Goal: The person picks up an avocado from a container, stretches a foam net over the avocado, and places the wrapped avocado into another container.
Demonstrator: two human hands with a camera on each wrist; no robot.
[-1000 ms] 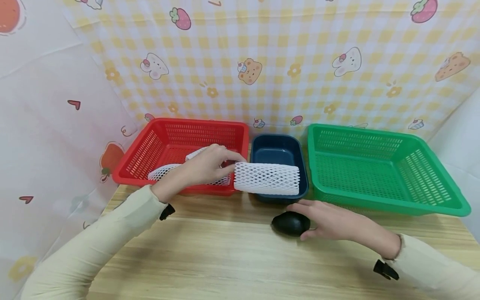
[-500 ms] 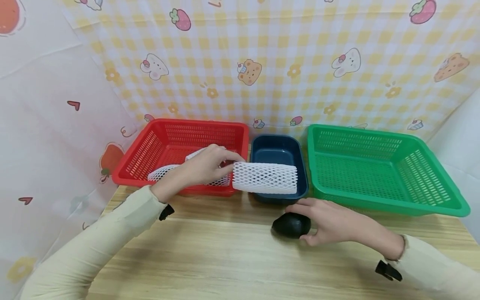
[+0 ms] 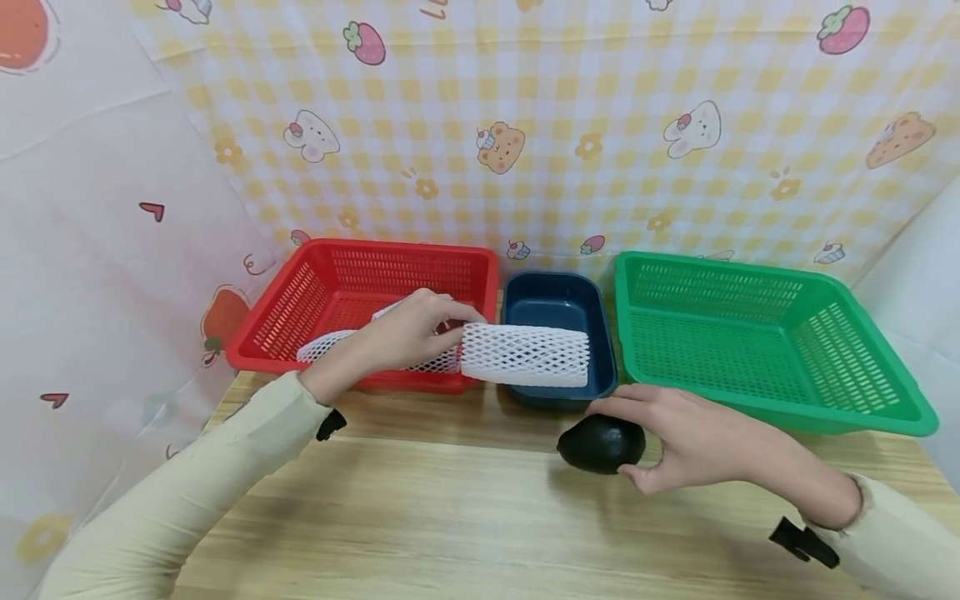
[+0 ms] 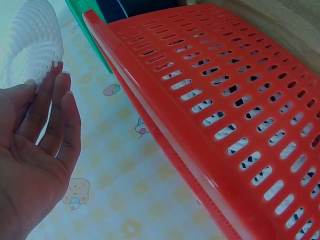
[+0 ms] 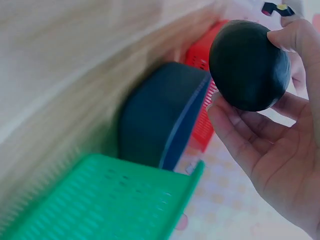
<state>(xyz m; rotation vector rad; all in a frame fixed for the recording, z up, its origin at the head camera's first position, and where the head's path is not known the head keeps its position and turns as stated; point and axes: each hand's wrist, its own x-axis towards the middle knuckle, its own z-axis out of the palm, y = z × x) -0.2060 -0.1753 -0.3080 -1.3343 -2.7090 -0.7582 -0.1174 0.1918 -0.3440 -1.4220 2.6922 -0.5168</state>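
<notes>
My left hand (image 3: 408,333) pinches the left end of a white foam net sleeve (image 3: 527,356) between thumb and fingertips. The sleeve lies level above the front of the dark blue bin (image 3: 555,308); its round opening shows in the left wrist view. In my right hand (image 3: 686,433) is a dark, smooth avocado (image 3: 602,444), gripped between thumb and fingers a little above the table. The right wrist view shows the avocado (image 5: 249,65) at the fingertips. More white foam net sleeves (image 3: 330,343) lie in the red basket (image 3: 360,248), partly hidden by my left hand.
A green basket (image 3: 735,333) stands right of the blue bin, and the red basket stands to its left. All three line up along the back of the wooden table (image 3: 450,517), in front of a checked cloth (image 3: 547,108).
My right hand has taken the avocado up off the table and moved it slightly to the right. The left hand and its sleeve have shifted only slightly left.
</notes>
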